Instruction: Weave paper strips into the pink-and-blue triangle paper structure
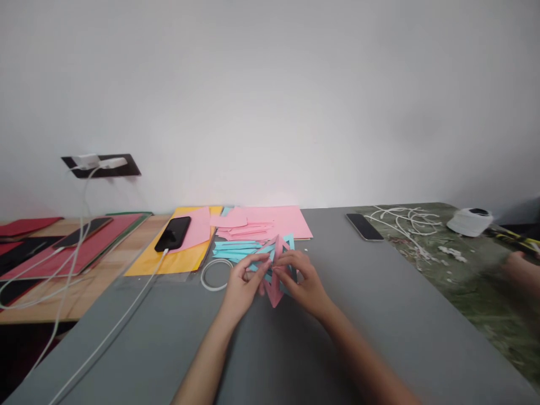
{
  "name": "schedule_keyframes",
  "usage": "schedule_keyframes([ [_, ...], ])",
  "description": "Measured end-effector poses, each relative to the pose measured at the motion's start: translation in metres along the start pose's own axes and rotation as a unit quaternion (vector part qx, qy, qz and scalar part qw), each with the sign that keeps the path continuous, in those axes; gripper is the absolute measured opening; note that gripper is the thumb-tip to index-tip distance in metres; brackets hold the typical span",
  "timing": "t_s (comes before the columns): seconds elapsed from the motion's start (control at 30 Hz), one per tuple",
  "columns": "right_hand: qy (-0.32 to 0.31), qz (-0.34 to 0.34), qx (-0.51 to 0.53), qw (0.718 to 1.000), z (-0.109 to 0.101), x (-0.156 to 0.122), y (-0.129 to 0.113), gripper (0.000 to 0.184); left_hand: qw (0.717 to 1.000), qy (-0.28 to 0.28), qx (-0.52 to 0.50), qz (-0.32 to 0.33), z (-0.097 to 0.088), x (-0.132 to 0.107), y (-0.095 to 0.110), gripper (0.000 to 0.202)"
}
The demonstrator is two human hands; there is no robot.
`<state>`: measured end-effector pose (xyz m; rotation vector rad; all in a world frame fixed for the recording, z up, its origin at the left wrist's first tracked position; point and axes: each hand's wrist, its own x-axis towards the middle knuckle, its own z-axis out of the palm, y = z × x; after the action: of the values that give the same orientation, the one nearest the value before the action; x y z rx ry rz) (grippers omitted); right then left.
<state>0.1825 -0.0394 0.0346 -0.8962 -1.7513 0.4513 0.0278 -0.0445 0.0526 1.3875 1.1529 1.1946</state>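
Between my two hands is a folded paper star [275,293] made of pink and blue pieces, held up just above the grey table [177,349]. My left hand [244,284] pinches its left side with thumb and fingers. On the right side, my right hand [304,282] is closed on it too, fingertips close to the left ones near the middle. The fingers hide part of the folds where they meet. Behind the star lie folded blue paper strips [234,249] and a heap of folded pink paper pieces [248,230].
Left of my hands are a coiled white cable [203,279] and a charging phone [172,233] on yellow and pink sheets. Another phone [365,227] lies right. Beyond it, a green surface [468,298] bears tangled white cord [407,219], a white roll [469,223] and another person's blurred hand [521,267].
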Motion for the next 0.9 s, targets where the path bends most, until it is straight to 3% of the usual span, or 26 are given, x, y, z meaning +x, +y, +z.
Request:
schedule_keyframes([
  [0.53, 0.007, -0.007, -0.093, 0.996, -0.0009, -0.0001, 0.0014, 0.014, 0.998, -0.009, -0.049, -0.030, 0.0055, -0.0003, -0.0017, 0.045],
  [0.9, 0.005, -0.011, -0.095, 0.995, -0.0011, -0.0006, -0.0006, 0.008, 0.997, -0.002, -0.062, -0.034, 0.0066, -0.0012, 0.0004, 0.041],
])
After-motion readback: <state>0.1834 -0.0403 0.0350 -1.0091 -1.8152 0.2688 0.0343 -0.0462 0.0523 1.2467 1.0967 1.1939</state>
